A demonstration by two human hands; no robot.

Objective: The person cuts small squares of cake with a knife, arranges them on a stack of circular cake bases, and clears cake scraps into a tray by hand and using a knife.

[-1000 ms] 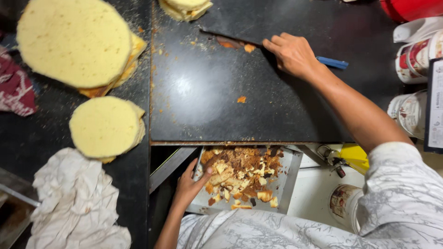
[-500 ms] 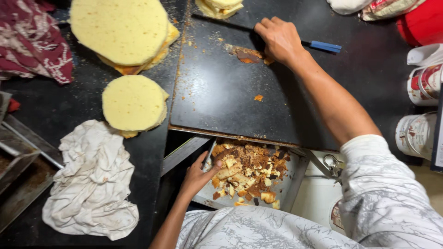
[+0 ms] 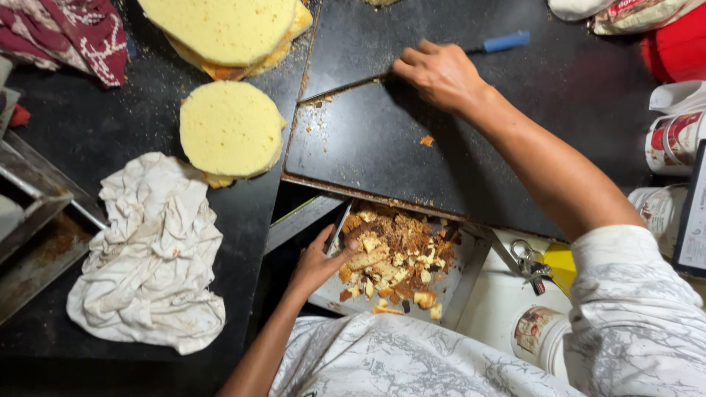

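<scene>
My right hand point(image 3: 440, 72) grips a long knife with a blue handle point(image 3: 506, 41) and holds its blade flat on the black board point(image 3: 368, 147). A small line of crumbs point(image 3: 318, 103) lies by the blade at the board's left edge, and one crumb point(image 3: 426, 140) sits mid-board. My left hand point(image 3: 321, 259) holds the left rim of a metal tray point(image 3: 462, 283) below the board's near edge. The tray is full of brown and yellow cake scraps point(image 3: 390, 254).
Two round yellow cake layers, a small one point(image 3: 232, 129) and a larger one point(image 3: 224, 29), lie on the black counter to the left. A crumpled white cloth point(image 3: 151, 257) is at near left, a red patterned cloth point(image 3: 70, 29) far left. Tins point(image 3: 671, 140) stand right.
My right hand has drawn the knife across the board towards me and to the left, pushing crumbs along. The view has shifted. My left hand stays on the tray.
</scene>
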